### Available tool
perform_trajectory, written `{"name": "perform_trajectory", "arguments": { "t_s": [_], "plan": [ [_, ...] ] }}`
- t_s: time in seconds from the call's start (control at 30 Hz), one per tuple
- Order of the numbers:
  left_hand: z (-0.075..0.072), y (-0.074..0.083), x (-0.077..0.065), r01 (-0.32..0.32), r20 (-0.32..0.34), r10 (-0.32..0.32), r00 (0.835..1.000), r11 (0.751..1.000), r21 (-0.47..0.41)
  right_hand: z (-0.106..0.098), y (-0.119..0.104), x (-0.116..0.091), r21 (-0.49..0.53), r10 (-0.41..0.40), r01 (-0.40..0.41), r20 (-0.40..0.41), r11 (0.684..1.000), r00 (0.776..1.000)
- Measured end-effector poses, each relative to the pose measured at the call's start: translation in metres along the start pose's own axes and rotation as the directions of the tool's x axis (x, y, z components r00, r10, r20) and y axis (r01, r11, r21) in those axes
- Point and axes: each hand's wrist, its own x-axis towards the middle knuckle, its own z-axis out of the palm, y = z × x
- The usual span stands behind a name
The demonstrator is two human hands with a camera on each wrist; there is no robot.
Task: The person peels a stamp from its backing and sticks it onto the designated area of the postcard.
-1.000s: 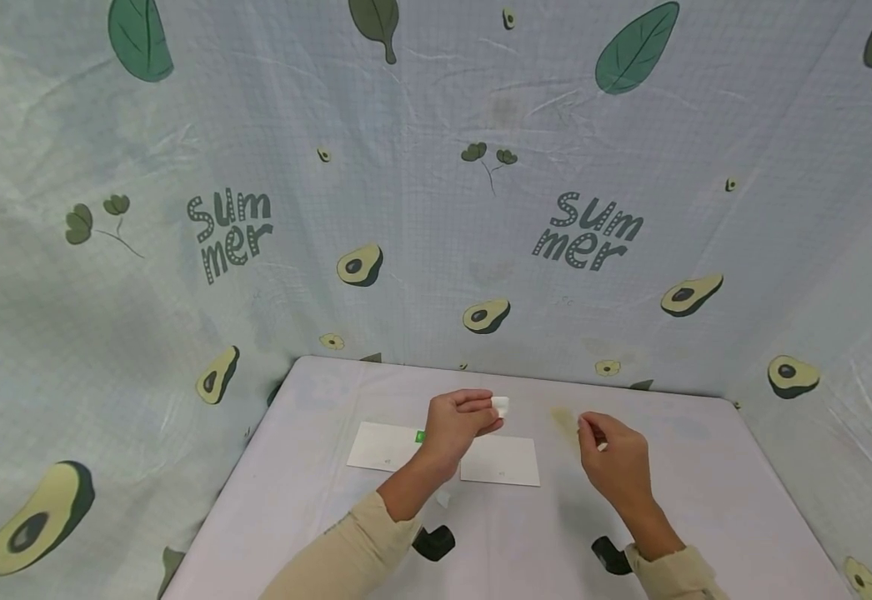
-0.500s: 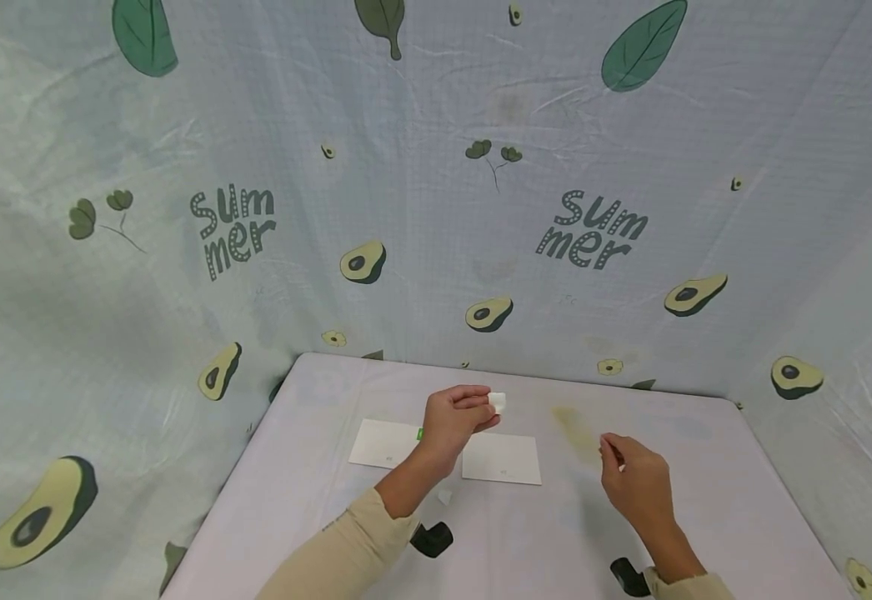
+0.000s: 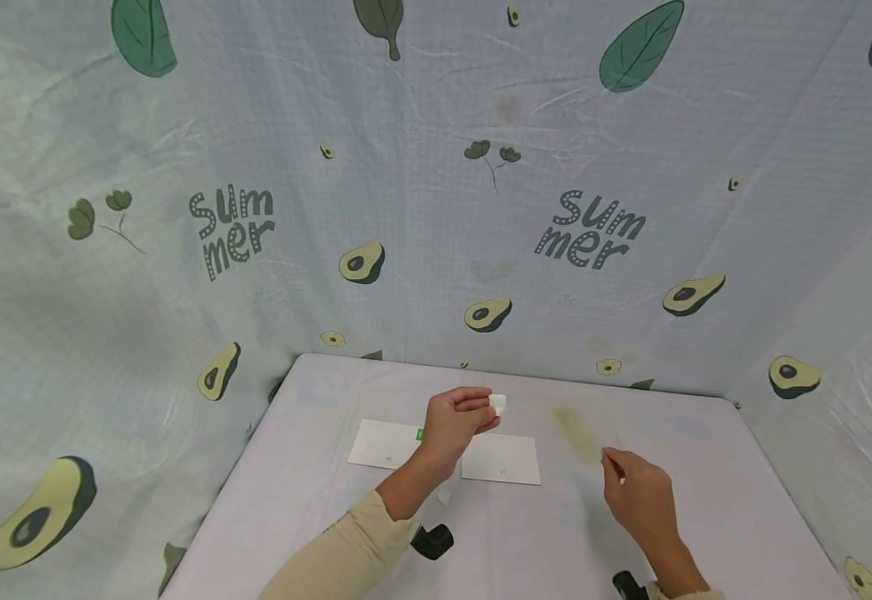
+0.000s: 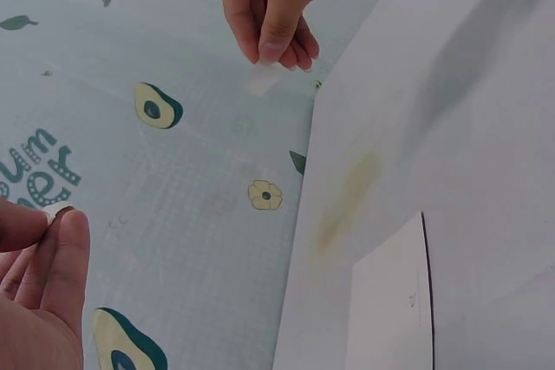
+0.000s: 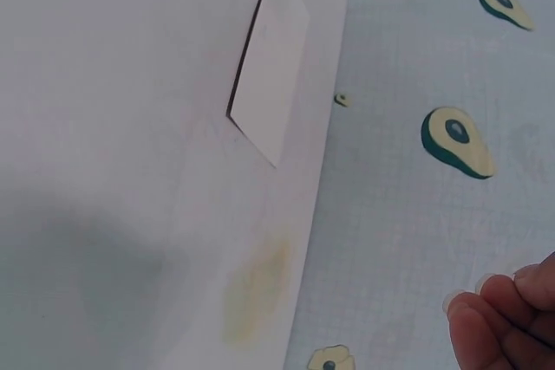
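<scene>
In the head view my left hand (image 3: 453, 427) is raised over the table and pinches a small white piece (image 3: 498, 405), paper-like, between thumb and fingers. Off to its right, my right hand (image 3: 638, 493) is held with thumb and fingertips together. From the left wrist a small, thin, translucent whitish slip (image 4: 263, 81) shows hanging from the right fingertips. Beneath the left hand lie two flat white cards; the right card (image 3: 501, 460) is in plain sight, and the left card (image 3: 385, 443) is partly covered by the hand and wrist. A green tab (image 3: 420, 434) shows beside the wrist.
A small pale scrap (image 3: 444, 497) lies on the white-covered table (image 3: 526, 542) by the left forearm. Past the cards, a yellowish stain (image 3: 574, 429) marks the cover. Avocado-printed fabric (image 3: 421, 208) closes off the back and sides. Black devices (image 3: 433, 542) sit at both wrists.
My right hand has moved away to the right and toward me, widening the gap between the hands. The left hand stays nearly in place with its white piece.
</scene>
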Motion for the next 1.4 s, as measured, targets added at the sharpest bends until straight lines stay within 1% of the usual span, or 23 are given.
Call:
{"name": "perform_trajectory", "arguments": {
  "t_s": [0.13, 0.27, 0.47, 0.73, 0.8, 0.87, 1.0, 1.13, 1.23, 1.4],
  "plan": [
    [0.001, -0.002, 0.0, -0.004, 0.003, 0.004, 1.0, 1.0, 0.014, -0.002, -0.002, -0.001, -0.022, 0.03, -0.03, 0.023, 0.999, 0.999],
    [0.001, -0.005, -0.001, -0.005, 0.013, 0.005, 1.0, 1.0, 0.02, -0.003, -0.003, -0.002, -0.051, 0.045, -0.043, 0.055, 0.998, 0.997],
    [0.002, -0.004, -0.002, -0.006, 0.027, 0.005, 1.0, 1.0, 0.023, -0.007, -0.007, -0.002, -0.084, 0.053, -0.045, 0.094, 0.996, 0.994],
    [0.005, -0.005, -0.004, 0.004, 0.036, -0.005, 0.999, 1.0, 0.015, -0.01, -0.009, -0.001, -0.094, 0.049, -0.037, 0.129, 0.995, 0.991],
    [0.006, -0.006, -0.004, 0.006, 0.042, -0.006, 0.999, 1.0, 0.012, -0.009, -0.01, 0.001, -0.075, 0.031, -0.021, 0.125, 0.997, 0.992],
    [0.006, -0.006, -0.004, 0.016, 0.049, -0.016, 0.999, 1.0, 0.003, -0.007, -0.011, 0.003, -0.041, -0.006, 0.01, 0.109, 0.999, 0.994],
    [0.01, -0.007, -0.005, 0.019, 0.065, -0.019, 0.998, 1.0, 0.004, -0.001, -0.019, 0.011, 0.066, -0.12, 0.117, 0.049, 0.991, 0.992],
    [0.014, -0.008, -0.006, 0.041, 0.077, -0.042, 0.996, 0.999, 0.012, 0.006, -0.031, 0.023, 0.151, -0.22, 0.219, -0.008, 0.964, 0.975],
    [0.018, -0.01, -0.008, 0.067, 0.084, -0.067, 0.994, 0.998, 0.007, 0.011, -0.041, 0.03, 0.205, -0.261, 0.261, -0.026, 0.943, 0.965],
    [0.022, -0.01, -0.011, 0.093, 0.106, -0.092, 0.99, 0.996, -0.007, 0.02, -0.051, 0.038, 0.297, -0.306, 0.305, -0.044, 0.905, 0.951]
  ]
}}
